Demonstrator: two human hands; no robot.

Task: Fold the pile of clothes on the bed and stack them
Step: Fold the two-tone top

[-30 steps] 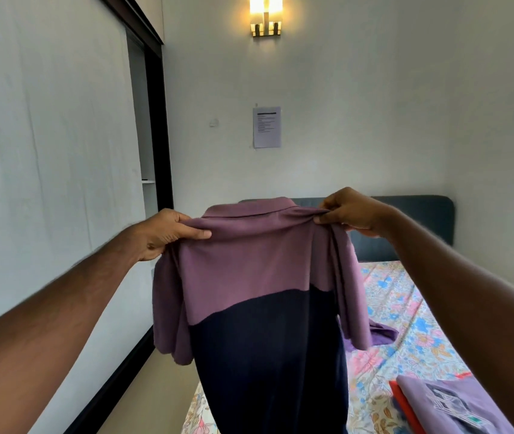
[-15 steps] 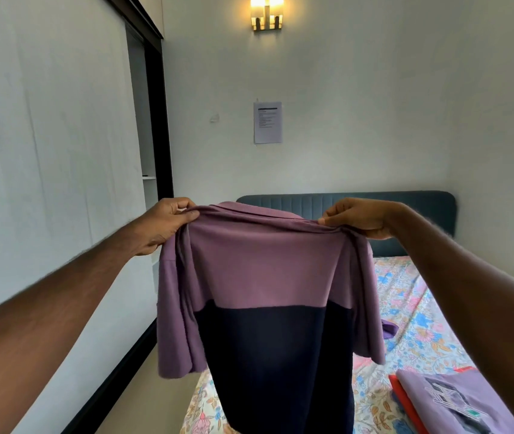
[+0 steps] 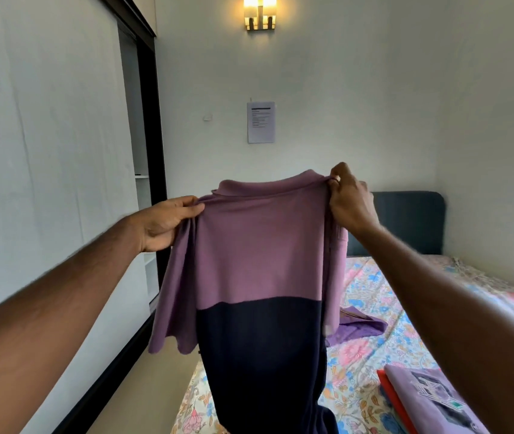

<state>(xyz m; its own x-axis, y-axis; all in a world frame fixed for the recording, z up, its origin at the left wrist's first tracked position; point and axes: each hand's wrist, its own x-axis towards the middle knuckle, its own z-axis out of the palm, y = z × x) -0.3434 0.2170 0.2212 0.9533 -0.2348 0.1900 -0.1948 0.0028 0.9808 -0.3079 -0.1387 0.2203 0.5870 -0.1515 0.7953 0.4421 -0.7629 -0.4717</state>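
Both hands held the shirt up by its shoulders, in mid-air over the near-left edge of the bed: left hand bunched cloth at the left shoulder seam w/ fingers curled round it, right hand pinched the right shoulder near the collar, a bit higher, so the top edge ran tilted. Shirt hung back toward the camera, mauve above, navy below; left sleeve draped free, right sleeve mostly tucked behind the body. To do this step well, I'd judge: level the two grips, pull the shoulders taut so the body hangs flat, then lower it face-down onto bare sheet w/o letting the hem crumple first, and keep it off the other clothes. Beyond the shirt, a loose purple garment lay unfolded on the bed; a folded stack w/ a lilac printed top over sth red sat at the near right, so some of the job looked done. Hidden or unclear: the hem ran out the bottom of frame, the shirt's front couldn't be seen, the stack was cut by the right arm, and whatever else sat on the bed behind the shirt couldn't be told. Text on the wall notice was too small to read.
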